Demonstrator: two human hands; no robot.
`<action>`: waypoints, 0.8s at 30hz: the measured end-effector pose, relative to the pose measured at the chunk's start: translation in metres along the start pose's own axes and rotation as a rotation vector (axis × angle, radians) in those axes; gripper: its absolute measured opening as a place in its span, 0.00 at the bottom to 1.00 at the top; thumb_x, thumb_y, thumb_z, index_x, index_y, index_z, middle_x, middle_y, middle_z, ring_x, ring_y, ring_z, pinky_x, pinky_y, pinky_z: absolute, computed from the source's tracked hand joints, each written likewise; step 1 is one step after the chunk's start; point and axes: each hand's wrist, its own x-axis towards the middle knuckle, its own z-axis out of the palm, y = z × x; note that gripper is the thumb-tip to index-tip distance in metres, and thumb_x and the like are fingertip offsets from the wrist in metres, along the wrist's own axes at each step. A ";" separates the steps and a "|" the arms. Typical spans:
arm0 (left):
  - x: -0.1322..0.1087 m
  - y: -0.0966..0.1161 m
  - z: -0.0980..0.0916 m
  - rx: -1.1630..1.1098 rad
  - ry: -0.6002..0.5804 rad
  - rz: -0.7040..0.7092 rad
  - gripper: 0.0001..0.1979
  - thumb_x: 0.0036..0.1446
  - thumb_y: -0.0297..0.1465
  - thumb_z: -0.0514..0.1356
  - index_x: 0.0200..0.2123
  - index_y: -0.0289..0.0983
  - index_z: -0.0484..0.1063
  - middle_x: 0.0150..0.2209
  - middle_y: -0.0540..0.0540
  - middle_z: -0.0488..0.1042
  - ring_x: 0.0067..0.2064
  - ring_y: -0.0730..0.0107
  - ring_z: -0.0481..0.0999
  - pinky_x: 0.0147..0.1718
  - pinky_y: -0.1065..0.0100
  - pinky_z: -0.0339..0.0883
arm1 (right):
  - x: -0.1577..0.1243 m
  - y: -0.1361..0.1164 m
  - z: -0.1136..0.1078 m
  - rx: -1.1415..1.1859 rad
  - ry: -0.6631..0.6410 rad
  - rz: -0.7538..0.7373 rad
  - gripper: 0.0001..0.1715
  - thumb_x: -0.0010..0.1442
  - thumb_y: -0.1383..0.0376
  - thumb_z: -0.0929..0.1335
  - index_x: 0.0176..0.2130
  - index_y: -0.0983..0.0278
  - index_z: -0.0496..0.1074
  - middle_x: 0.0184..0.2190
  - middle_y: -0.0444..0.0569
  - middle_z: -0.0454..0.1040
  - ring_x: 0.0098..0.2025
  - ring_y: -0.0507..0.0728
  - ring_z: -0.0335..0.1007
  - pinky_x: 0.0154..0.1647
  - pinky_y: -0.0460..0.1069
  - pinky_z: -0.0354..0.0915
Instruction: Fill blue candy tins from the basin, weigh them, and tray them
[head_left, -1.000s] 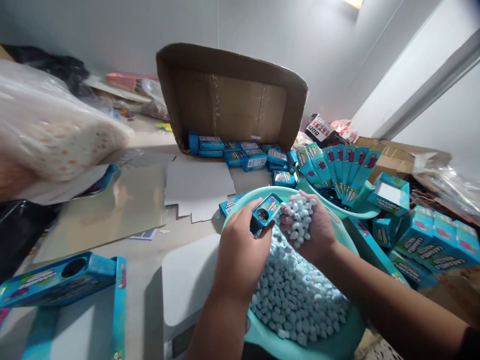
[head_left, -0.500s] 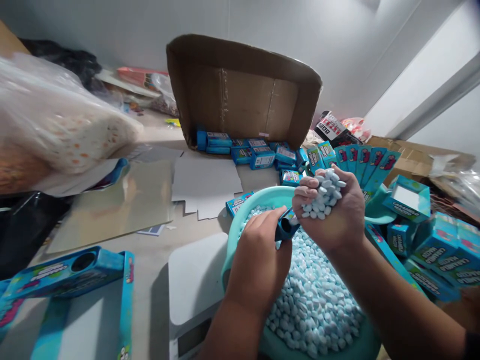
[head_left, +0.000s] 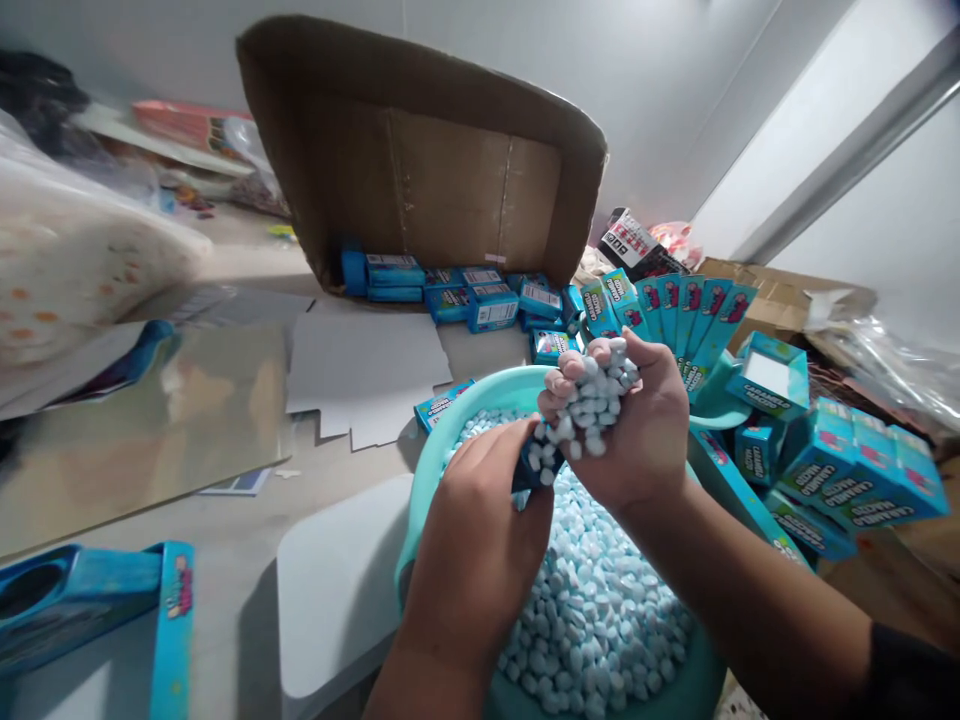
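My left hand (head_left: pixel 484 500) grips a small blue box (head_left: pixel 530 465) whose open end faces my right hand. My right hand (head_left: pixel 645 430) is cupped palm up around a heap of pale blue candies (head_left: pixel 596 395). Candies are spilling from its edge onto the mouth of the small box. Beneath both hands stands a turquoise tub (head_left: pixel 431 480) filled with loose pale blue candies (head_left: pixel 600 590). The inside of the small box is covered by candies.
A white scale (head_left: pixel 337 580) stands left of the tub. Behind are white card sheets (head_left: pixel 367 365) and a cardboard box (head_left: pixel 465 185) with small blue boxes. Printed display boxes (head_left: pixel 855 460) are stacked at right, and a blue tray (head_left: pixel 172 640) lies at lower left.
My right hand has tipped toward the small box, and candies now slide onto its opening, which was uncovered before. The view has shifted, so most things appear further left.
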 end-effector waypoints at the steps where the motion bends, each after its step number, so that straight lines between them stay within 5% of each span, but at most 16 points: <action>1: 0.000 -0.001 0.000 0.012 0.011 0.004 0.23 0.59 0.24 0.62 0.57 0.40 0.72 0.55 0.44 0.78 0.56 0.59 0.76 0.57 0.52 0.72 | -0.001 0.000 0.000 -0.006 0.008 -0.007 0.18 0.58 0.52 0.68 0.25 0.60 0.63 0.23 0.42 0.65 0.26 0.51 0.66 0.29 0.47 0.68; 11: 0.001 0.000 0.001 0.059 0.052 -0.014 0.20 0.58 0.26 0.65 0.55 0.41 0.74 0.53 0.47 0.80 0.55 0.60 0.78 0.55 0.53 0.75 | -0.002 -0.007 -0.005 -0.257 -0.093 -0.162 0.23 0.61 0.47 0.65 0.25 0.60 0.64 0.25 0.45 0.69 0.33 0.55 0.71 0.41 0.53 0.72; 24: 0.006 0.003 -0.002 0.016 0.046 0.017 0.16 0.59 0.25 0.64 0.51 0.41 0.75 0.49 0.46 0.81 0.50 0.61 0.80 0.52 0.56 0.75 | -0.006 0.000 0.000 -0.119 -0.114 -0.128 0.23 0.62 0.46 0.66 0.26 0.60 0.66 0.26 0.44 0.71 0.34 0.54 0.72 0.43 0.53 0.73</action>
